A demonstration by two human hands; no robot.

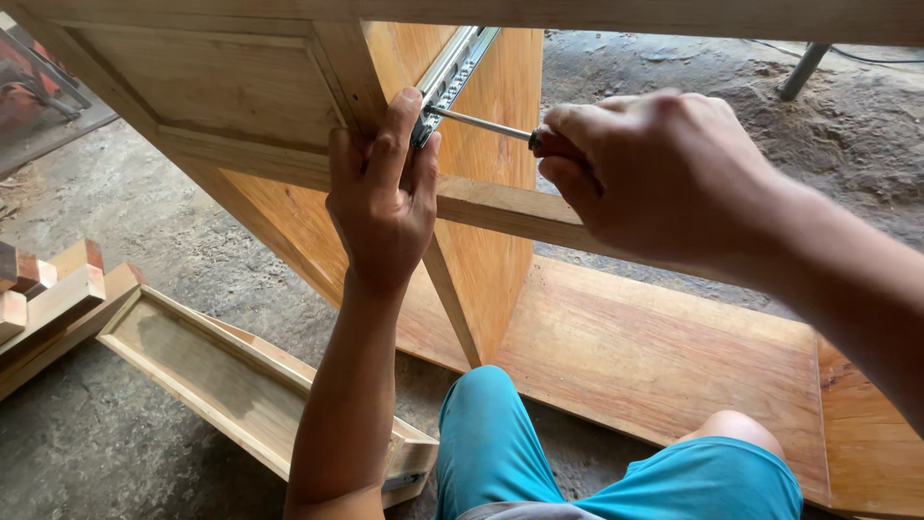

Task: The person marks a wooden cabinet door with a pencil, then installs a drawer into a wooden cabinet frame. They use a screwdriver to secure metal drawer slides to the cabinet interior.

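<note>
Right hand grips a screwdriver at the steel rail; left hand clasps the cabinet post beside it, above the dusty floor.

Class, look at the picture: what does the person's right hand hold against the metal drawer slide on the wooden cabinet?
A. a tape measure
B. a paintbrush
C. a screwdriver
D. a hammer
C: the right hand grips a screwdriver whose thin metal shaft points at the metal drawer slide, while the left hand steadies the slide against the wooden cabinet.
</note>
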